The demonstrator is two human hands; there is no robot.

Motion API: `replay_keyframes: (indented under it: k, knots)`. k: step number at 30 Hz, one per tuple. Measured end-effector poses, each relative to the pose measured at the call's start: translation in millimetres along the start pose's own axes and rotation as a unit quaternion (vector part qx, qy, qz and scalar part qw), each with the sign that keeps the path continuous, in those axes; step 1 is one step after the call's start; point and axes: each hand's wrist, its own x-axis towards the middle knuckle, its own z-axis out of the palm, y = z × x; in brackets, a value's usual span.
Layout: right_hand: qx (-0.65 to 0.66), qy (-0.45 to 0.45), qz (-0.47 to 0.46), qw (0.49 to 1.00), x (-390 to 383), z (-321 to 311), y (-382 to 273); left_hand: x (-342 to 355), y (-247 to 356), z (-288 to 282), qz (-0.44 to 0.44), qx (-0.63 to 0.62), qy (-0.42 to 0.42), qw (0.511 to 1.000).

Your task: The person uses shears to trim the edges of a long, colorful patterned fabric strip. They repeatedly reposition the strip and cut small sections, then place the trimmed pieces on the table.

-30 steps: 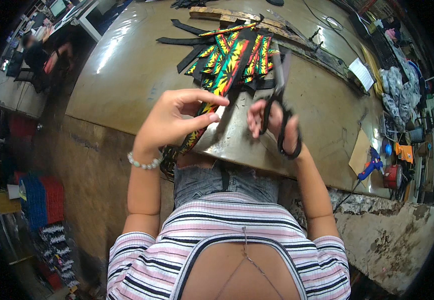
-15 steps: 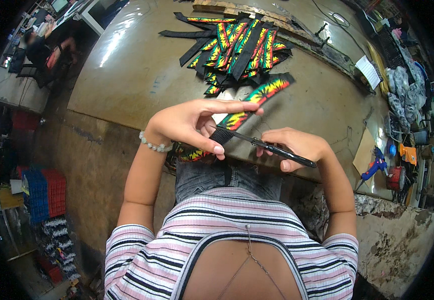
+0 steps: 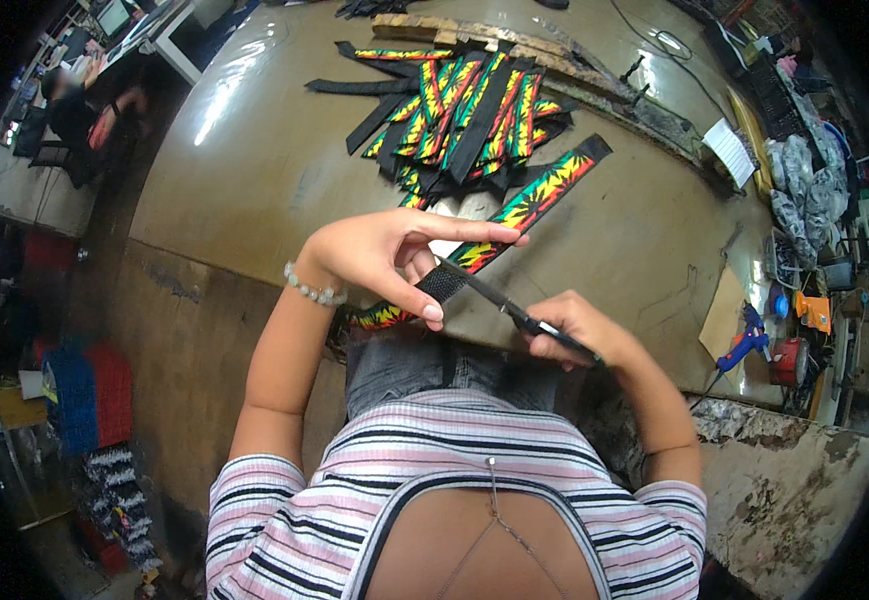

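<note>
A woven strap (image 3: 546, 197) with a green, yellow, red and black leaf pattern slants across in front of me. My left hand (image 3: 366, 252) is closed on it, fingers and thumb spread along its length around a plain black stretch. In my right hand (image 3: 576, 322) is a pair of dark scissors (image 3: 502, 302). Their blades lie across the strap where pattern meets black, close to my left fingers; how far they are parted I cannot make out. The strap's near patterned end hangs toward my lap.
A heap of similar straps (image 3: 469, 120) lies farther back on the table (image 3: 244, 190). Behind it runs a long wooden-edged bar (image 3: 514, 45). On the right are a paper sheet (image 3: 730, 150), a blue glue gun (image 3: 744, 342) and plastic bags (image 3: 804, 190). A person (image 3: 69, 110) sits far left.
The strap's far part now lies straighter, its tip farther right. My right hand has dropped slightly toward me, and the scissors point more steeply up to the left.
</note>
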Motion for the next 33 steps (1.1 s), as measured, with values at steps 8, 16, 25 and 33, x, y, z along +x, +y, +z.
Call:
replay_keyframes:
  k: [8, 16, 25, 33]
  knots:
    - [0.369, 0.231, -0.171, 0.884, 45.0, 74.5, 32.5, 37.1, 15.9, -17.4, 0.014, 0.243, 0.285, 0.927]
    - [0.260, 0.390, -0.152, 0.870, 79.2, 92.7, -5.9, 26.5, -21.7, 57.9, 0.155, 0.169, 0.366, 0.902]
    - [0.360, 0.298, -0.363, 0.806, 42.2, 38.4, 10.5, -25.6, -4.4, 40.5, 0.056, 0.203, 0.197, 0.958]
    - [-0.041, 0.033, -0.135, 0.989, -16.5, 23.1, -2.2, -32.5, 52.9, 22.3, 0.016, 0.081, 0.070, 0.994]
